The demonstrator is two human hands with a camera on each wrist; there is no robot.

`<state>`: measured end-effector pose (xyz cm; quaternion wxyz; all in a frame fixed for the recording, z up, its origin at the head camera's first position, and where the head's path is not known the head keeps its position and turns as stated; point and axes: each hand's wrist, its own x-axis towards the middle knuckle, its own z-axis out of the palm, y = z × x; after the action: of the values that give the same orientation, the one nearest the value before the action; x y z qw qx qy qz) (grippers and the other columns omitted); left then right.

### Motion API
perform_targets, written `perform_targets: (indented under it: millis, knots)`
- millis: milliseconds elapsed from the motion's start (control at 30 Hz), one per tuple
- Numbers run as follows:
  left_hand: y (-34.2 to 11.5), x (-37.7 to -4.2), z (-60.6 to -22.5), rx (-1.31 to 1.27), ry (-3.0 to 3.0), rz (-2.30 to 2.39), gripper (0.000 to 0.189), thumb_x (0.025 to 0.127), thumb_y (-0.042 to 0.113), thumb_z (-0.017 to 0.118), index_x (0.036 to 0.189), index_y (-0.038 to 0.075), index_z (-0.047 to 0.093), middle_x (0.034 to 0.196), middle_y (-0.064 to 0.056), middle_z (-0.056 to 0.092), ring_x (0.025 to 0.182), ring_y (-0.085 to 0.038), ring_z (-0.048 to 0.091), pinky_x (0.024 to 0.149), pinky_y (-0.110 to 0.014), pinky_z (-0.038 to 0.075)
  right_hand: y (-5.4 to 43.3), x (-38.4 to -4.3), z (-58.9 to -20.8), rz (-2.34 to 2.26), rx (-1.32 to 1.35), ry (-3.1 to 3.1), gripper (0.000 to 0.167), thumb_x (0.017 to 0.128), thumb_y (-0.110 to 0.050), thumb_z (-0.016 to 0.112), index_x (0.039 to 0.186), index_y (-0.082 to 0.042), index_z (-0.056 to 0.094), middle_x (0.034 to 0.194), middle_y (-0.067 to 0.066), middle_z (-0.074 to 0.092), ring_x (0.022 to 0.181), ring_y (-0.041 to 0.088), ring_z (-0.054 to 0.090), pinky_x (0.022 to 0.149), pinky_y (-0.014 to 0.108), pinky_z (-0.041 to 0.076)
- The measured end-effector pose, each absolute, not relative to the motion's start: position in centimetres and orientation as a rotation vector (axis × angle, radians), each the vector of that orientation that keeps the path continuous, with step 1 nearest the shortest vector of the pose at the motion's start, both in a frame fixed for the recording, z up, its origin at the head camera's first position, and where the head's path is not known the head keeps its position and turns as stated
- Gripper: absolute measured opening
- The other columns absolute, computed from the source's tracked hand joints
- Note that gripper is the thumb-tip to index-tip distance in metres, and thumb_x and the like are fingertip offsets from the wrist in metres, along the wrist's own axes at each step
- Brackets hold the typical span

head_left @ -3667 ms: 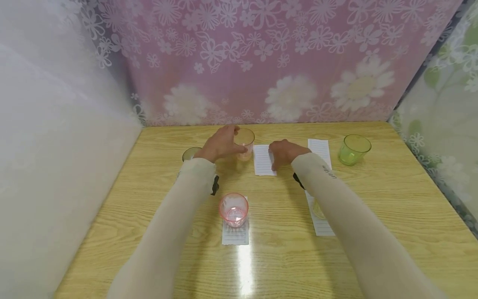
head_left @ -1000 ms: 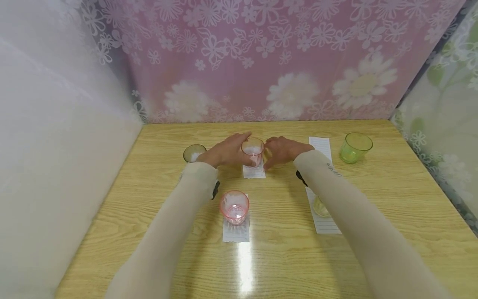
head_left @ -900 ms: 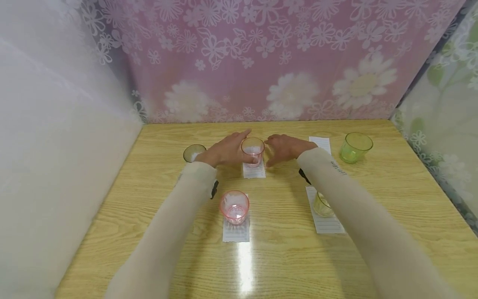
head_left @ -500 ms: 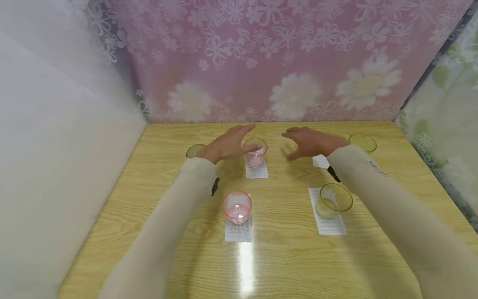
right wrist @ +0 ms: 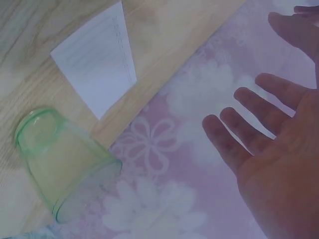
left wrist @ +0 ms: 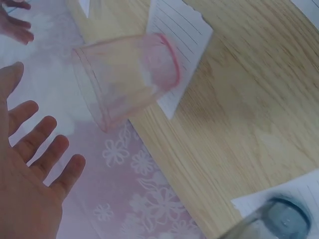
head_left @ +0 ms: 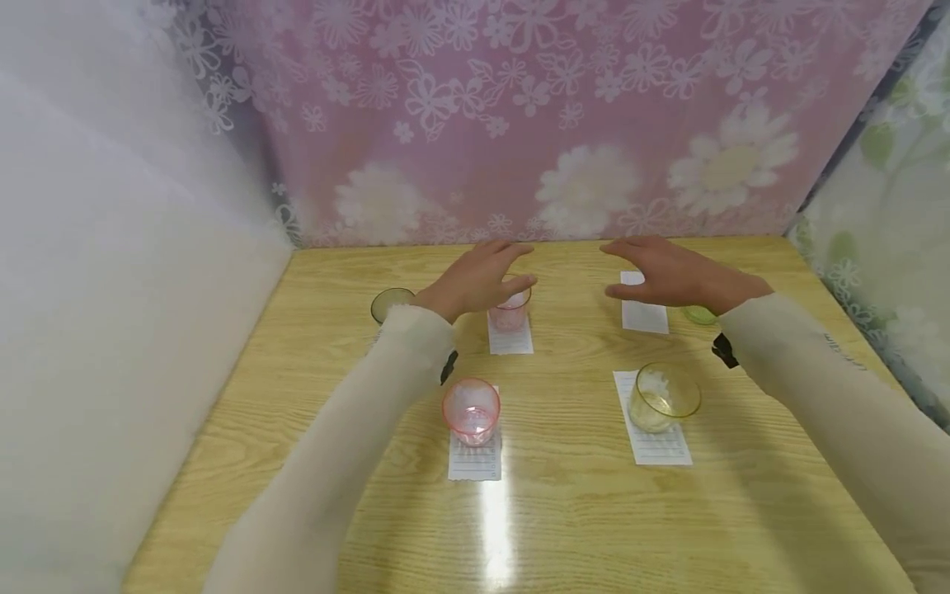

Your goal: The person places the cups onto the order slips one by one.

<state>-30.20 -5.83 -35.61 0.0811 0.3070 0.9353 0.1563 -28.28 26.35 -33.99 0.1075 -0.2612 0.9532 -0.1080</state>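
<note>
My left hand (head_left: 475, 280) hovers by the back pink cup (head_left: 509, 318), fingers extended. In the left wrist view this hand (left wrist: 32, 174) is apart from the pink cup (left wrist: 124, 74). That cup stands on a lined paper slip (head_left: 510, 343). My right hand (head_left: 671, 272) is over the back right, fingers spread and holding nothing. Below it lie a bare paper slip (head_left: 644, 318) and a green cup (head_left: 699, 314), mostly hidden by the hand. The right wrist view shows the green cup (right wrist: 65, 159) beside the slip (right wrist: 97, 59), off the paper.
A front pink cup (head_left: 472, 412) and a yellow cup (head_left: 664, 400) stand on paper slips nearer me. At the left a dark grey cup (head_left: 391, 304) is partly behind my left arm. A flowered pink cloth (head_left: 460, 165) hangs behind the wooden table (head_left: 564, 511).
The back pink cup was shifted right, onto the paper slip, which moved slightly left. Both hands then came off it; my right hand has travelled right toward the green cup, while the left lifted slightly.
</note>
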Motion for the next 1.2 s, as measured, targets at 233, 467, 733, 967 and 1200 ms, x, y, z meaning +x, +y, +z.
perform_targets:
  millis: [233,467,733,967,1200]
  knots:
    - [-4.1,-30.2,-34.9,0.985,2.852,0.333,0.062,0.116,0.051,0.048,0.171,0.024,0.037,0.177,-0.003,0.035,0.167,-0.030,0.026,0.136,-0.051,0.024,28.6,-28.2,-33.2,-0.312,-0.764,2.885,0.073,0.109,-0.037,0.068,0.165,0.001,0.041,0.168,0.033,0.039,0.156,0.058,0.032,0.124,0.076,0.026]
    - [-0.6,-29.8,-34.6,0.979,2.863,0.207,0.062,0.116,0.051,0.047,0.171,0.025,0.036,0.176,0.002,0.037,0.166,-0.025,0.028,0.137,-0.050,0.023,32.1,-28.0,-33.8,-0.307,-0.681,2.977,0.068,0.109,-0.034,0.068,0.161,0.004,0.045,0.165,0.035,0.040,0.153,0.059,0.034,0.122,0.077,0.028]
    - [3.8,-29.2,-34.7,0.976,2.866,0.051,0.062,0.117,0.051,0.045,0.173,0.028,0.032,0.178,0.006,0.033,0.165,-0.024,0.027,0.133,-0.050,0.031,35.2,-28.0,-34.8,-0.371,-0.558,3.055,0.062,0.112,-0.031,0.064,0.160,0.004,0.046,0.161,0.038,0.043,0.148,0.061,0.037,0.119,0.079,0.029]
    - [6.0,-29.0,-35.0,0.965,2.853,-0.005,0.059,0.118,0.049,0.041,0.173,0.029,0.031,0.178,0.008,0.031,0.166,-0.021,0.024,0.133,-0.045,0.031,36.7,-27.8,-35.1,-0.433,-0.467,3.060,0.065,0.113,-0.034,0.061,0.160,0.008,0.044,0.163,0.040,0.038,0.151,0.063,0.032,0.120,0.080,0.026]
    - [7.4,-28.4,-36.2,0.989,2.823,-0.042,0.059,0.118,0.047,0.039,0.174,0.029,0.029,0.178,0.010,0.031,0.167,-0.020,0.022,0.133,-0.044,0.031,37.9,-27.7,-35.6,-0.517,-0.405,3.046,0.074,0.113,-0.042,0.058,0.164,0.008,0.038,0.169,0.041,0.027,0.155,0.064,0.023,0.120,0.083,0.021]
